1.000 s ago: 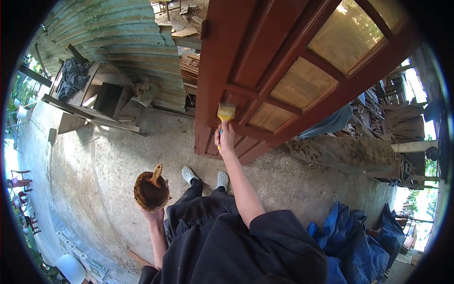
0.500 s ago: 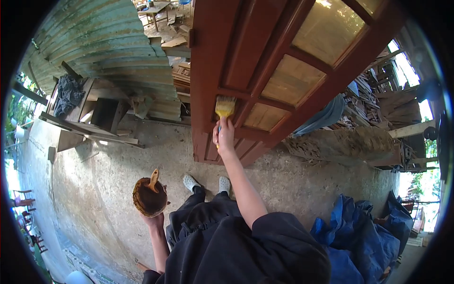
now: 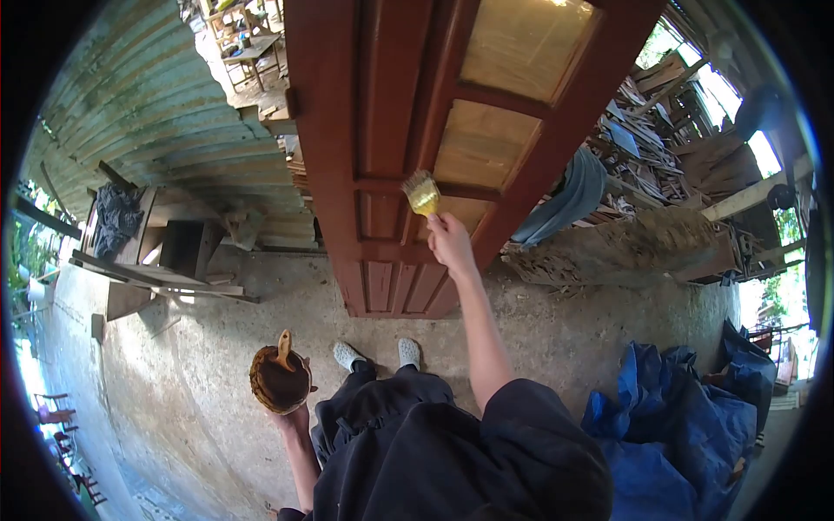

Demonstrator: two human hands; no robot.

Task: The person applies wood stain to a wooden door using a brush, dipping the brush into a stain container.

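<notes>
While the head view is the only one, it covers both hands. Right hand [image 3: 451,240] is raised, arm stretched forward, fingers wrapped tight around the handle of a paintbrush [image 3: 422,194]. Brush sticks up and slightly left out of the fist; yellowish bristles sit against the red-brown door [image 3: 382,130], at the rail just below the lower pane. Door stands upright directly ahead of the person, its foot on the concrete floor [image 3: 200,347] just past the feet.

Left hand [image 3: 291,418] is low at the person's left side, well apart from the brush, cupped under a round bowl [image 3: 280,380]; fingers mostly hidden beneath it, so exact grip cannot be told. Bowl holds dark brown liquid; a wooden stick [image 3: 284,347] leans in it, top end poking over the far rim.

No readable writing, labels or brands anywhere.

Surroundings: corrugated metal sheet [image 3: 156,122] leaning left of the door, wooden bench [image 3: 156,260] in front of it with a dark cloth [image 3: 111,217] draped on it. Stacked timber [image 3: 660,148] right of the door. Crumpled blue tarp [image 3: 678,434] on the floor at lower right.
</notes>
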